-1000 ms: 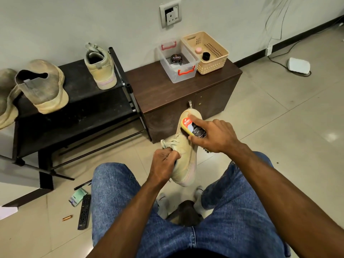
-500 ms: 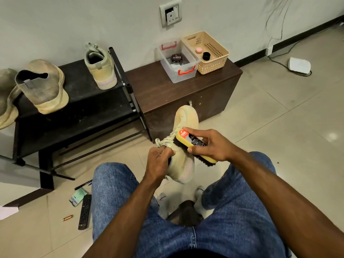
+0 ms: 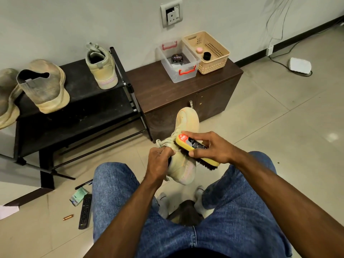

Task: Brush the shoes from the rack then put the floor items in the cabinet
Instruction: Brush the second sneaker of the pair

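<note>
My left hand [image 3: 159,161] grips a beige sneaker [image 3: 186,127] at its collar, toe pointing away, above my knees. My right hand [image 3: 214,148] holds a yellow shoe brush [image 3: 191,144], bristles down on the sneaker's side. On the black rack [image 3: 89,112] stand the matching sneaker [image 3: 101,67] and two dusty tan shoes [image 3: 44,86]. Floor items lie left of my leg: a black remote [image 3: 85,211], a green packet [image 3: 78,196], a black pen [image 3: 83,184] and a small copper piece [image 3: 68,217]. The brown cabinet [image 3: 167,94] has its doors closed.
A clear box [image 3: 178,60] with red clips holding a polish tin and a beige basket [image 3: 208,53] sit on the cabinet top. A white device [image 3: 299,65] with a cable lies on the tiled floor at the right. White paper [image 3: 8,211] lies at the left edge.
The brush has swept from the sneaker's toe back toward me along its side. The left hand keeps its grip and the shoe has tilted slightly.
</note>
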